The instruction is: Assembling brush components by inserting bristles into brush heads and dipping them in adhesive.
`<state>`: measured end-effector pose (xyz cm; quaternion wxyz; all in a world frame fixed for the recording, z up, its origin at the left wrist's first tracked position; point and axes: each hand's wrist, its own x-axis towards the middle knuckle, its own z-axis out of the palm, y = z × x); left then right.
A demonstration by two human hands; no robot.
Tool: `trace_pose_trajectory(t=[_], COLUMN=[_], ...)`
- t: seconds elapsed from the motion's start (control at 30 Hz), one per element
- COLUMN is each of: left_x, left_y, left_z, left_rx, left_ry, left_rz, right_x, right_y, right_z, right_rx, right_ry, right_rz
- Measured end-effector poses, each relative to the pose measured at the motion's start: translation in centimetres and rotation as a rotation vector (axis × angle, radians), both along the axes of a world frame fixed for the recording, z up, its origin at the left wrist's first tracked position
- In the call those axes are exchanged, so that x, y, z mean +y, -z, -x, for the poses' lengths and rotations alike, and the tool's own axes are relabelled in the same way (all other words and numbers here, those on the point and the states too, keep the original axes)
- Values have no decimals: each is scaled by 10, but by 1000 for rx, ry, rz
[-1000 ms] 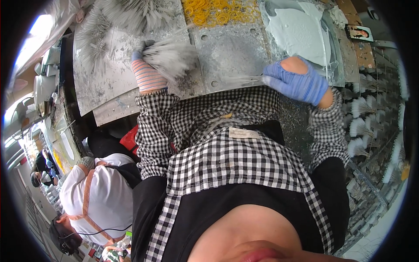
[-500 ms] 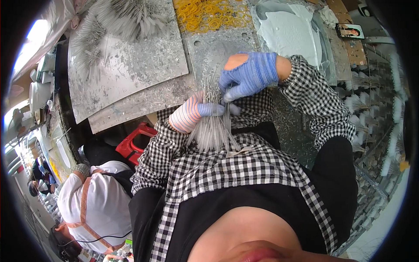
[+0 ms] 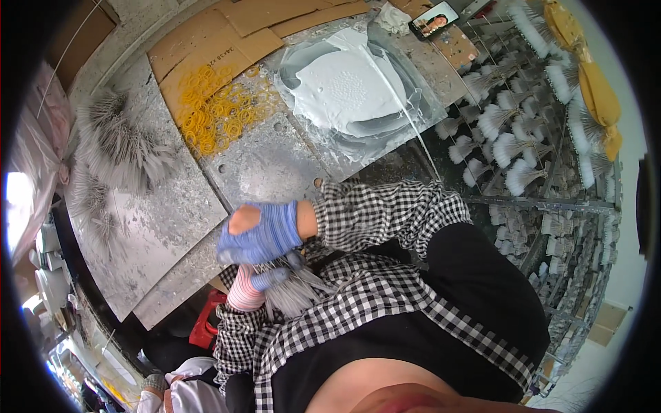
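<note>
Bristle bundle (image 3: 297, 294) over the checked apron (image 3: 375, 296), left hand (image 3: 246, 292) clenching it, fingers wrapped round; right hand (image 3: 260, 233) over its top end (grip hidden, can't tell). Strands could slip out if the left hold slackens. Bundle looks grey-white, thin-stranded, splayed low. Beyond, on bench (image 3: 155, 217): yellow bands (image 3: 196, 131).

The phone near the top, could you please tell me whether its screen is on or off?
On: the phone shows a lit, coloured picture of a person.
</note>
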<state>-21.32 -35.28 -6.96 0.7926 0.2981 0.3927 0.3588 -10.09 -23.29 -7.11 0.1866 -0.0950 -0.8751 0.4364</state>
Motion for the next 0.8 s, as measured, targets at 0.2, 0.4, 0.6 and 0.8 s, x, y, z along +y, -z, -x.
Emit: trace_pose_trajectory(t=[0.2,0.4,0.6,0.8], left_x=[-7,-19,-17,-18], left_y=[-7,-8,-10,-16], left_z=[-3,14,19,1], left_rx=[52,99,143,195], left_ry=[-90,-176,-266,-387], left_rz=[-81,-182,-303,-408], right_x=[-37,-65,-56,-23], right_y=[6,-17,-18,-42], right_z=[-9,-21,-30,-31], right_rx=[68,364,506,415], right_ry=[-185,-334,-125,-175], right_rz=[-65,349,188,258])
